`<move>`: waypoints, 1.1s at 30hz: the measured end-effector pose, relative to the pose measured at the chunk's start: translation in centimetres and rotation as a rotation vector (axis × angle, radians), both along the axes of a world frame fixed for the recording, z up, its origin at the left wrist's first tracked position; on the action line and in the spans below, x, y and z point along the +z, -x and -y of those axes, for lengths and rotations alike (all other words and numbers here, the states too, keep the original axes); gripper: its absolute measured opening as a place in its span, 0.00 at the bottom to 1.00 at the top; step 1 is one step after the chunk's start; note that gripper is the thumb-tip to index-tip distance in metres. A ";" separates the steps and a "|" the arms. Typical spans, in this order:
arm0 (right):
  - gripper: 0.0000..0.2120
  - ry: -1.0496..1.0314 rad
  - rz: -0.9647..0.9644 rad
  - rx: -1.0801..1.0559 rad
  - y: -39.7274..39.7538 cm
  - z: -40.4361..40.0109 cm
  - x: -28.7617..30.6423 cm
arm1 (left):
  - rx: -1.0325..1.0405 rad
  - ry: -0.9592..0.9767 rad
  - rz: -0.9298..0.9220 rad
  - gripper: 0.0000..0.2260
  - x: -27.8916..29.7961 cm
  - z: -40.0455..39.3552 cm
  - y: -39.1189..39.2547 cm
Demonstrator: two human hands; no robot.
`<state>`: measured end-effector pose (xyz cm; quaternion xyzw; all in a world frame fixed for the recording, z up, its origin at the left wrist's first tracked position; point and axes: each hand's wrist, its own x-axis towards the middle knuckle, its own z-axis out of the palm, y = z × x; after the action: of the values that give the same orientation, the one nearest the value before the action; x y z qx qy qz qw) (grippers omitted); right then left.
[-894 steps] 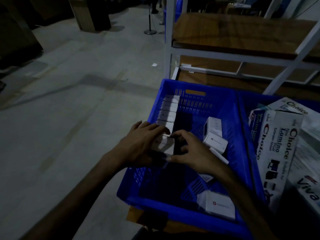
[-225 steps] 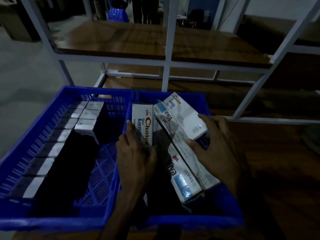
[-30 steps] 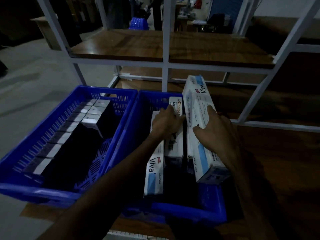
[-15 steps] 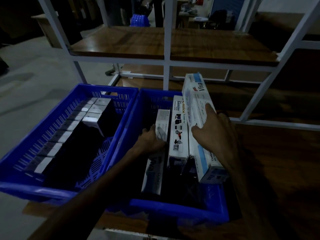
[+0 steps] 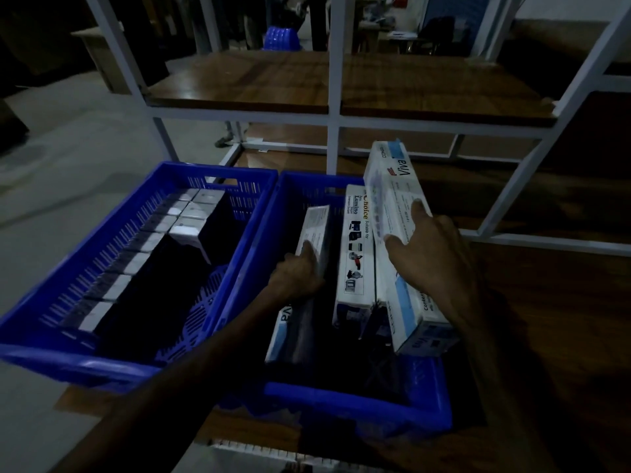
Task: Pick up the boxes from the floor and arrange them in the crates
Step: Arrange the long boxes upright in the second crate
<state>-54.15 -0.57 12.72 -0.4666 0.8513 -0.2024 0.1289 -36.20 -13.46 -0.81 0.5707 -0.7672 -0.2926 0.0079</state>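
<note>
While the right hand point(image 5: 433, 257) lays flat fingers on the tilted long box point(image 5: 396, 213) at the right crate's point(image 5: 358, 401) edge, the left hand point(image 5: 300, 271) seemingly grips another, both lengthwise front-to-back.

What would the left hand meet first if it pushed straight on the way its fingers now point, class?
The left hand already touches the leftmost Viva box and points up along it. Going on, it would probably slide along that box toward the far wall of the right crate; depth is unclear.
</note>
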 end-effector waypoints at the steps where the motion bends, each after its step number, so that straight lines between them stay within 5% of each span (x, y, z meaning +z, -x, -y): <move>1: 0.40 -0.002 -0.005 -0.001 0.0 0.0 0.0 | 0.007 -0.003 -0.024 0.36 0.7 0.2 -0.4; 4: 0.40 0.000 -0.002 -0.001 0.1 -0.1 0.1 | 0.070 0.008 -0.139 0.28 2.5 1.4 -1.3; 8: 0.40 -0.009 0.000 -0.003 0.1 -0.1 0.1 | 0.139 -0.106 -0.372 0.32 4.1 2.6 -2.5; 16: 0.40 -0.007 -0.013 0.003 0.2 -0.2 0.0 | 0.116 -0.085 -0.292 0.40 5.2 3.8 -2.6; 24: 0.40 -0.017 -0.019 -0.001 -0.1 -0.2 0.2 | -0.085 0.334 0.158 0.35 5.1 1.4 -1.7; 33: 0.40 -0.016 -0.001 -0.001 -0.1 -0.4 0.3 | -0.187 0.529 0.514 0.39 3.8 0.7 -0.7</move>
<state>-54.03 -0.19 12.97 -0.4653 0.8532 -0.1951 0.1320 -35.49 -14.17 3.03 0.5311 -0.8420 0.0687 -0.0646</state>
